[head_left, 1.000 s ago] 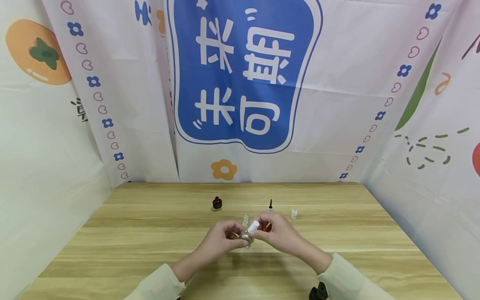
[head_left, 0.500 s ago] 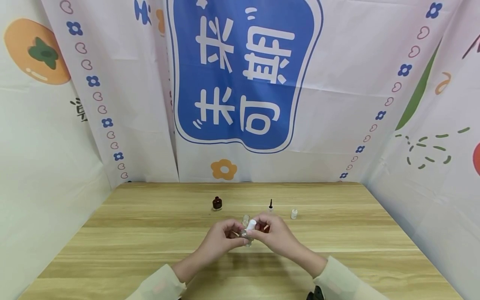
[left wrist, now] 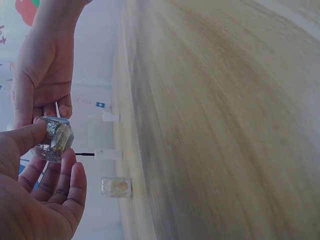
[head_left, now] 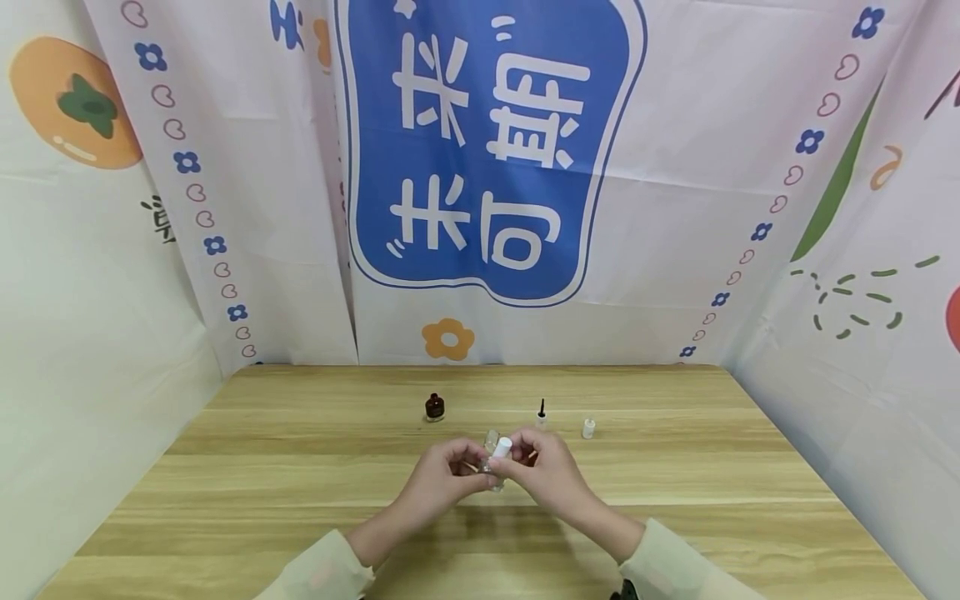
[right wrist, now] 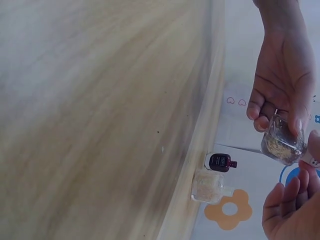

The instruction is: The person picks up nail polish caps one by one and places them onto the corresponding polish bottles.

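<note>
Left hand (head_left: 453, 469) grips glitter bottle (right wrist: 278, 144) above table (head_left: 300, 467); right hand (head_left: 546, 468) pinches white cap (head_left: 502, 447) at bottle's neck. Possible trouble: cap jamming if set crooked, bottle spilling if tipped.

The left hand (head_left: 452, 472) hides part of the clear, faceted glass bottle (left wrist: 59, 138); the right hand (head_left: 542, 461) hides part of the white cylindrical cap (head_left: 502, 447). Beyond that bottle, print on the squat dark-red glass bottle (right wrist: 218, 162) is too small to read.
</note>
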`<state>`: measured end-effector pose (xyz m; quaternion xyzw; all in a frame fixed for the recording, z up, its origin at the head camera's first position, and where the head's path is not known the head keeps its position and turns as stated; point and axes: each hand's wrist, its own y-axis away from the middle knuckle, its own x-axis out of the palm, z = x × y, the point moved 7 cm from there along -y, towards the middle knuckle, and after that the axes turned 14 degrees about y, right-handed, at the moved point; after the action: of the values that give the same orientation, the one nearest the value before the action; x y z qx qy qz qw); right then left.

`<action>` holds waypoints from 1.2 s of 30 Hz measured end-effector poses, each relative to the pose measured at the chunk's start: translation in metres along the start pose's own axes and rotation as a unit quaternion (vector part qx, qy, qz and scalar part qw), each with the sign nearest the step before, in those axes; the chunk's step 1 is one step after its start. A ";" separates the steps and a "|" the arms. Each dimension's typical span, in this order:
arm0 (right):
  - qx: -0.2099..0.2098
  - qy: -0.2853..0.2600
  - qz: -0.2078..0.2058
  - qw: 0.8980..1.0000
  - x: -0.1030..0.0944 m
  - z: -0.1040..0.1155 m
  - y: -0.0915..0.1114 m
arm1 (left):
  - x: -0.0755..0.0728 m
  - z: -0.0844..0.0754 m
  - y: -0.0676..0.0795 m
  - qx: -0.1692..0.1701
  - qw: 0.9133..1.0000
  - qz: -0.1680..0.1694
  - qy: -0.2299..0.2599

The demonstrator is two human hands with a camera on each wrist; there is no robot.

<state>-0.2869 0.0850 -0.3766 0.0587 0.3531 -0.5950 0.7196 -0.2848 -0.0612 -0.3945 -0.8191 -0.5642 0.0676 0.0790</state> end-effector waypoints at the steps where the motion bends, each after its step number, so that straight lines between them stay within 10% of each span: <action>1: 0.004 -0.001 -0.003 1.000 0.000 0.000 0.000 | 0.000 0.000 0.000 0.000 1.000 0.000 -0.001; 36: -0.065 -0.040 0.103 0.992 -0.007 -0.001 -0.009 | -0.002 -0.003 -0.003 -0.001 1.000 -0.011 -0.011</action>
<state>-0.2957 0.0887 -0.3704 0.0236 0.3539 -0.4951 0.7931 -0.2877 -0.0626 -0.3910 -0.8123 -0.5739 0.0752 0.0727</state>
